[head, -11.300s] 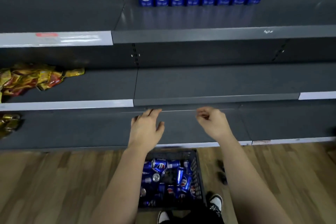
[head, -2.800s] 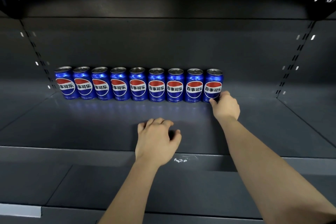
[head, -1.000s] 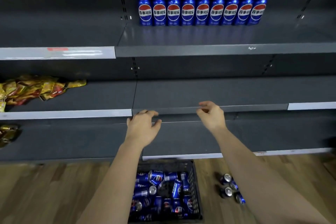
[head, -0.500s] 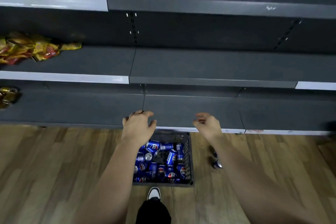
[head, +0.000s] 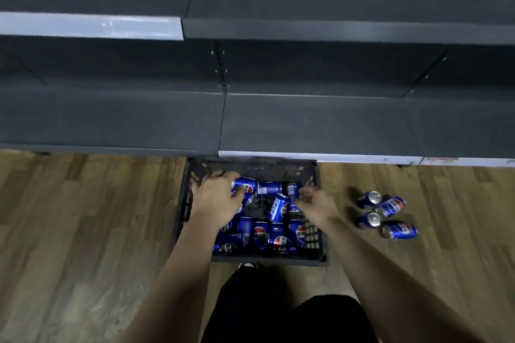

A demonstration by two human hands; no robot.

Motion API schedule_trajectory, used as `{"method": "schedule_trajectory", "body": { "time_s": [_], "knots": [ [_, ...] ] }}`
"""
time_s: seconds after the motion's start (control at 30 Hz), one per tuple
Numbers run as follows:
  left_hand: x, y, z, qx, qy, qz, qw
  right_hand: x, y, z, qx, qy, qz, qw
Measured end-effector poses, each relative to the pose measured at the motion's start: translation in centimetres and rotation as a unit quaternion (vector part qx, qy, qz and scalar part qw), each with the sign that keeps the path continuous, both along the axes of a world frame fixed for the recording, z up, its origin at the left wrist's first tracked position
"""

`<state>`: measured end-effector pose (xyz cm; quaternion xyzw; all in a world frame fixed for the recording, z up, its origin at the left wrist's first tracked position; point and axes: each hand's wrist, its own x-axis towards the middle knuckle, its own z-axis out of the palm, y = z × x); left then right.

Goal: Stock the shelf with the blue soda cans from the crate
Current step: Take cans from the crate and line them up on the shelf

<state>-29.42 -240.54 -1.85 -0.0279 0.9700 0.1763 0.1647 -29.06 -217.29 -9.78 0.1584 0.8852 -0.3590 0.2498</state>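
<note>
Right now both your hands are down inside the black crate (head: 252, 167) on the wooden floor (head: 83, 217). Your left hand (head: 216, 198) curls its fingers over a blue can (head: 245, 185) at the crate's far left; your right hand (head: 316, 205) pinches a can (head: 292, 191) at its far right. Four loose cans (head: 386, 213) lie right of the crate, and the shelf (head: 306, 122) stands behind it.

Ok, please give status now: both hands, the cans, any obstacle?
Left hand closing on a blue soda can in the black crate. Right hand at another can, grip unclear. Four loose cans on the floor right of the crate; nothing blocking.
</note>
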Motion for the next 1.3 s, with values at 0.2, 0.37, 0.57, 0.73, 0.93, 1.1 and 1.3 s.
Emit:
{"method": "schedule_trajectory", "body": {
  "time_s": [0.2,0.37,0.57,0.73,0.93,1.1,1.3],
  "knots": [
    [-0.5,-0.7,-13.0,0.004,0.001,0.006,1.0,0.2,-1.2,-13.2,0.009,-0.035,0.021,0.999],
    [0.2,-1.7,-21.3,-0.007,-0.005,0.0,1.0,0.5,-1.2,-21.4,0.013,-0.047,0.032,0.998],
    [0.6,-2.7,-28.1,0.005,0.008,0.009,1.0,0.2,-0.9,-27.9,0.005,-0.069,0.054,0.996],
    [1.3,-2.3,-31.2,0.025,0.01,0.008,1.0,0.2,0.0,-30.3,0.001,-0.126,0.103,0.987],
    [1.4,-1.4,-32.1,0.025,0.004,-0.002,1.0,0.8,0.9,-31.6,0.027,-0.183,0.157,0.97],
    [1.3,-0.9,-32.5,0.012,0.0,-0.019,1.0,1.2,0.7,-32.2,0.02,-0.19,0.191,0.963],
    [1.5,-0.7,-32.8,-0.006,-0.017,-0.037,0.999,1.6,0.3,-32.9,0.04,-0.209,0.232,0.949]
  ]
}}
